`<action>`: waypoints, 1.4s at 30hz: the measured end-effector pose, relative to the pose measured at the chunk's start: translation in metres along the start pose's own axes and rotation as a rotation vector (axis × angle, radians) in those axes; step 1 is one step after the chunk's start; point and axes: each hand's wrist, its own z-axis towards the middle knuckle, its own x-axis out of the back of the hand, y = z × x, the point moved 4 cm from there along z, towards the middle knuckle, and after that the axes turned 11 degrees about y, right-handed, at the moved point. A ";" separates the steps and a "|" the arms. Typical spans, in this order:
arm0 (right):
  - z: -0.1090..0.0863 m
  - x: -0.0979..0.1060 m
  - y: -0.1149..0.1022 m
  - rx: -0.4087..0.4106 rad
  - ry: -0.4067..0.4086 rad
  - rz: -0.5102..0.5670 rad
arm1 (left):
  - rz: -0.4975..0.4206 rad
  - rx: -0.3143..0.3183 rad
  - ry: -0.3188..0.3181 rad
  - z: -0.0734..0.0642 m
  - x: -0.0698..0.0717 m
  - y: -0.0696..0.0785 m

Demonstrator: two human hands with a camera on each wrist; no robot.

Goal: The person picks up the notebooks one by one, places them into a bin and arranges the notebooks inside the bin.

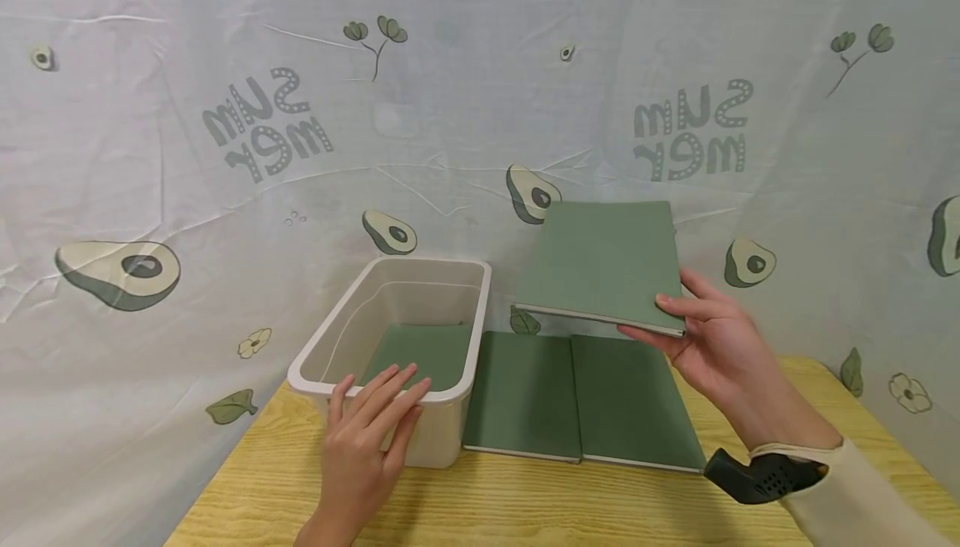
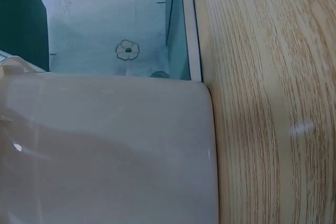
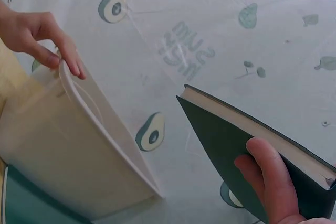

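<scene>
My right hand point(image 1: 716, 347) grips a green hardcover book point(image 1: 603, 259) at its near right corner, thumb on the upper cover and fingers beneath. The book is held in the air, its pale page edges visible in the right wrist view. Fingers of my left hand point(image 1: 367, 439) reach over the near rim of a whitish plastic bin point(image 1: 480, 347); in the right wrist view the left hand point(image 3: 42, 38) has its thumb outside the rim and fingers inside. A green book point(image 1: 427, 351) lies inside the bin.
Two more green books, a left one point(image 1: 525, 397) and a right one point(image 1: 633, 401), lie side by side on the wooden table point(image 1: 525, 505), just right of the bin. Behind the table hangs a pale curtain point(image 1: 465, 97) printed with avocados.
</scene>
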 end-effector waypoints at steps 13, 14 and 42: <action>0.012 -0.038 0.017 0.008 0.000 -0.009 | -0.010 0.012 -0.005 0.001 0.001 0.002; 0.012 -0.039 0.019 0.011 -0.011 -0.002 | -0.010 0.012 -0.006 0.001 0.001 0.002; 0.038 -0.089 0.075 0.005 0.017 -0.094 | -0.022 0.008 -0.009 -0.004 0.003 -0.004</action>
